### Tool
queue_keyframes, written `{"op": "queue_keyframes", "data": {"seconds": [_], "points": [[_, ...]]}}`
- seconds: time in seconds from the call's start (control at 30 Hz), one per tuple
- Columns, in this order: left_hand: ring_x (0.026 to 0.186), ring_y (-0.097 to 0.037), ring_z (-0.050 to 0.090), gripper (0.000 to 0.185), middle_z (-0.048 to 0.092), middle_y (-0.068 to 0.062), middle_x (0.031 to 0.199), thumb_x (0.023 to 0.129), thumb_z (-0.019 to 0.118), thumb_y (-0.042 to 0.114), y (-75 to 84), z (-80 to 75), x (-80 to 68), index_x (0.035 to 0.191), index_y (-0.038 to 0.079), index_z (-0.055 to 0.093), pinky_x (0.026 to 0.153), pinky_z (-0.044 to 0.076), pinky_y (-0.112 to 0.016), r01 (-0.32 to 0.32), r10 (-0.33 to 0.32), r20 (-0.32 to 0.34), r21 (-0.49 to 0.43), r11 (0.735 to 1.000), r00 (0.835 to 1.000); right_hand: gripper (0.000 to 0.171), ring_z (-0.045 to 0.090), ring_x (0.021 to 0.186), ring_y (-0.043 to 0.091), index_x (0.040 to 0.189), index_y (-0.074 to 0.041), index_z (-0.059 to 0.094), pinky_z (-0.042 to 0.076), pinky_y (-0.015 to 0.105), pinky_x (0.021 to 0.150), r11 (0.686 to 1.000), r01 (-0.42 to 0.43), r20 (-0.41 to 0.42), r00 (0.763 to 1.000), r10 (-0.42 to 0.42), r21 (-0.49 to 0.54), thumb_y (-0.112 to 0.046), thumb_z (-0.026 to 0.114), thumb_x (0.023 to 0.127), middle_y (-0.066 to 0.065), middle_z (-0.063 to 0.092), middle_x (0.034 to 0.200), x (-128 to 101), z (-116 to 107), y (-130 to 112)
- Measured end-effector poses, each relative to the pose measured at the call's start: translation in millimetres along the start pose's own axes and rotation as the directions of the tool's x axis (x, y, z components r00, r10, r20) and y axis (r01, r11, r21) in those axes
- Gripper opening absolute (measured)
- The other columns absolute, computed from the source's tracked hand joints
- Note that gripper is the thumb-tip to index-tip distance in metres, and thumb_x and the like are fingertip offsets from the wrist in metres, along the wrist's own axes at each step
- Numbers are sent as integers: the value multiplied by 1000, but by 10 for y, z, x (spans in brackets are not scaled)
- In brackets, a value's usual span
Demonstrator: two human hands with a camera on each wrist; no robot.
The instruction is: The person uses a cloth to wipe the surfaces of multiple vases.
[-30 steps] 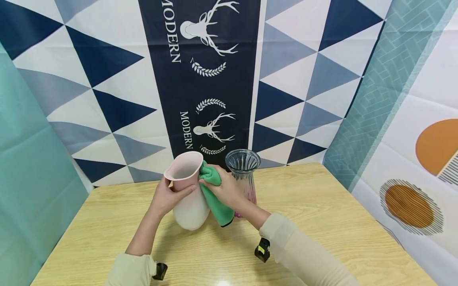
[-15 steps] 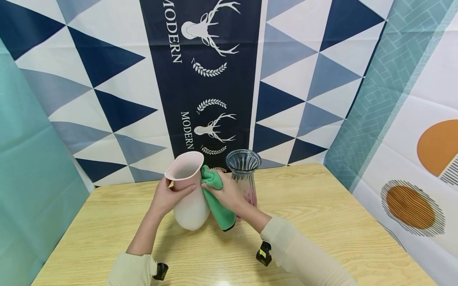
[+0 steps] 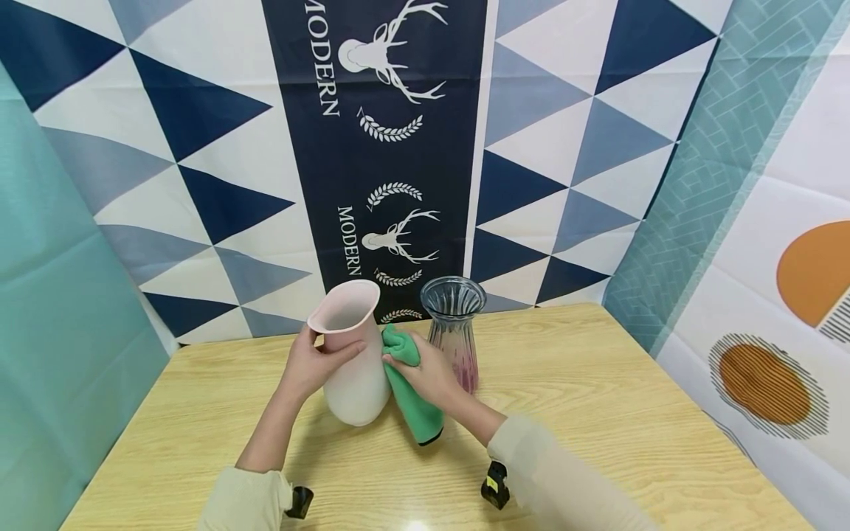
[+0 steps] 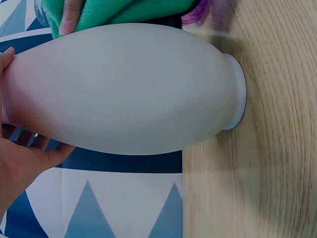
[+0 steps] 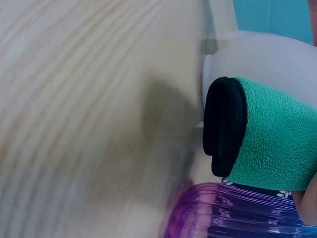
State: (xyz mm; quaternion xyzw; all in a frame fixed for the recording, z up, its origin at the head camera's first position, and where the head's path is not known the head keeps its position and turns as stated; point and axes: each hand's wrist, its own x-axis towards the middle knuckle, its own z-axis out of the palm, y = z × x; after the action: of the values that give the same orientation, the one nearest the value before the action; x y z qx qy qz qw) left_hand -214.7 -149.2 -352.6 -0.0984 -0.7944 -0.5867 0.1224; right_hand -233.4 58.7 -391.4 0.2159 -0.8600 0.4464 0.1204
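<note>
A pink-and-white vase (image 3: pixel 356 383) with a flared mouth stands on the table, and my left hand (image 3: pixel 316 369) grips its neck, thumb across the front. Bunched in my right hand (image 3: pixel 432 371) is a green cloth (image 3: pixel 415 405), which lies along the vase's right side with its dark-edged end hanging down. In the left wrist view the vase (image 4: pixel 124 89) shows its smooth body and white foot on the wood. The right wrist view has the folded cloth (image 5: pixel 280 136) close beside the vase.
A ribbed glass vase (image 3: pixel 454 299), blue-grey at the top and pink-purple below, stands just behind my right hand. The wooden table (image 3: pixel 564 413) ends at a patterned cloth backdrop (image 3: pixel 392 147). Teal fabric (image 3: pixel 73 295) hangs at the left.
My right hand has slid the green cloth down along the vase's side, slightly to the right. My left hand and the pink-and-white vase have stayed in place.
</note>
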Motion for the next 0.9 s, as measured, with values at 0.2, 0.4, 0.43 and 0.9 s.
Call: {"op": "queue_keyframes", "data": {"seconds": [0.2, 0.4, 0.43, 0.9], "points": [[121, -22, 46, 72, 48, -7, 132, 74, 80, 17, 8, 1, 5, 136, 17, 41, 96, 47, -45, -15, 15, -9, 5, 1000, 1000, 49, 62, 91, 17, 127, -19, 54, 51, 30, 73, 999, -48, 0, 999, 48, 25, -43, 63, 85, 5, 66, 112, -38, 32, 37], [123, -23, 44, 73, 46, -8, 134, 75, 79, 16, -12, -3, 14, 137, 17, 40, 99, 46, -47, 15, -15, 1, 12, 1000, 1000, 49, 62, 92, 18, 126, -17, 54, 50, 31, 75, 998, -66, 12, 998, 66, 5, -41, 65, 85, 6, 67, 112, -106, 64, 107], [123, -24, 44, 73, 46, -8, 134, 74, 80, 17, -12, -3, 15, 136, 17, 40, 99, 45, -48, 21, -21, 1, 13, 1000, 1000, 49, 62, 92, 18, 126, -16, 54, 50, 31, 75, 998, -66, 11, 998, 66, 3, -41, 65, 85, 7, 67, 112, -115, 69, 119], [121, -24, 46, 73, 48, -9, 131, 74, 80, 21, 54, -12, -30, 135, 15, 40, 99, 46, -47, 47, -47, -12, 27, 999, 999, 50, 62, 89, 19, 127, -15, 52, 50, 32, 72, 991, -109, 53, 992, 113, -75, -41, 64, 86, 8, 67, 108, -202, 102, 166]]}}
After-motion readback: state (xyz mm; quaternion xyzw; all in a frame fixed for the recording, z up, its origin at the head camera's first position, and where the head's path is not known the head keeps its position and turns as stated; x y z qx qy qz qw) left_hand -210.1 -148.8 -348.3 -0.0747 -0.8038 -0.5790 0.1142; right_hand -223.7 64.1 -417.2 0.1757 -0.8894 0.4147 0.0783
